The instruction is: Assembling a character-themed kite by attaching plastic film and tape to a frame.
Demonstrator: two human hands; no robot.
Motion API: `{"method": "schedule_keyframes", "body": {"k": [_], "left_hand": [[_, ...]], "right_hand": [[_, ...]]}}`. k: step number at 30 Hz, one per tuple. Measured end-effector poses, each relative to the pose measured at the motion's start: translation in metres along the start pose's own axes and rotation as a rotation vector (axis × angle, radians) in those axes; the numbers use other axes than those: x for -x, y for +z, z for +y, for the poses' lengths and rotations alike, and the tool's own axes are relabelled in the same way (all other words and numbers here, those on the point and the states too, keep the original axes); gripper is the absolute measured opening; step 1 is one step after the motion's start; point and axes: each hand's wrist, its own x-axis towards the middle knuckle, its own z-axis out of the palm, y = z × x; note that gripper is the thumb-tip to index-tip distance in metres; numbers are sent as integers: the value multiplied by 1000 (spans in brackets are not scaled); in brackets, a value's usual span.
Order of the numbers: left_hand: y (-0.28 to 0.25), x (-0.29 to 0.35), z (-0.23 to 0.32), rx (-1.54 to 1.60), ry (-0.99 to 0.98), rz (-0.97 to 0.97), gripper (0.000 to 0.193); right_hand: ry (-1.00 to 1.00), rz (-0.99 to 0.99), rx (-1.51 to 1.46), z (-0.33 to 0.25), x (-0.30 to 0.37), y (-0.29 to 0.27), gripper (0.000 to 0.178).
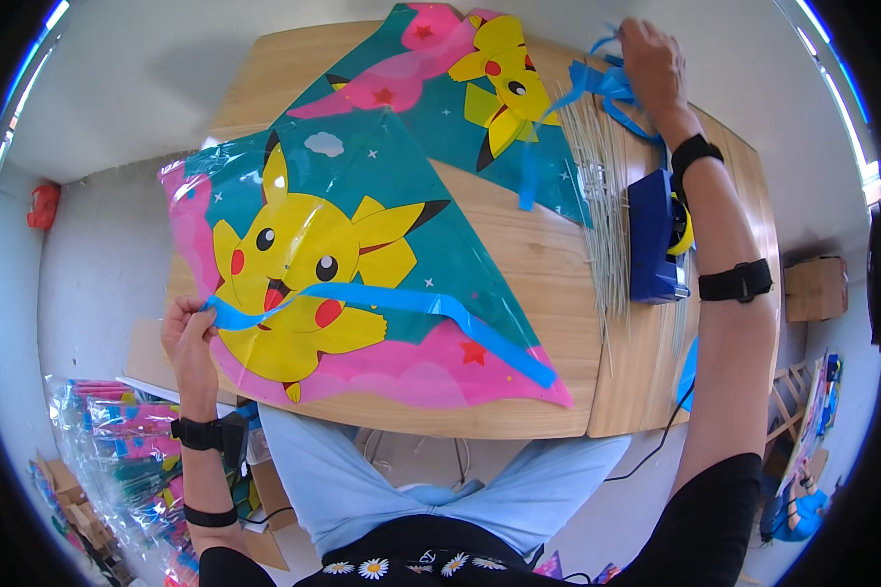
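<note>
Upper blue strips (612,85), apparently blurred

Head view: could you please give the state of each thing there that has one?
Left hand, closed on blue strip
Blue strip, extended, one end pinched
Right hand, grip unclear
Blue ribbons, tangled
Near sheet, spread open
Far sheet, partly covered
Sticks, loosely piled
Tape dispenser, loaded

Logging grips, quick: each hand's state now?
Left hand: closed, holding a long flat blue strip.
Right hand: at looped blue strips; grip cannot be told.
</note>
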Motion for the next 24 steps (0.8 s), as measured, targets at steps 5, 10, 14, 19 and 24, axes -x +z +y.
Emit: {"method": "schedule_keyframes", "body": {"k": [5,10,14,19,24], "left_hand": [[16,6,-2,-54,-54,-34,7],[59,24,16,-72,-51,-199,9],[106,51,44,-25,-100,-469,10],[139,68,63,160,-64,-633,10],[129,70,63,130,-81,-669,10]], "right_hand": [[118,-514,105,2,83,21,15],[101,-335,-86,-45,98,-7,32],[524,-664,-1497,-175,93,-82,48],[614,-634,-2095,-283,112,-178,38],[1016,-626,-1958,-293,131,-199,8]]}}
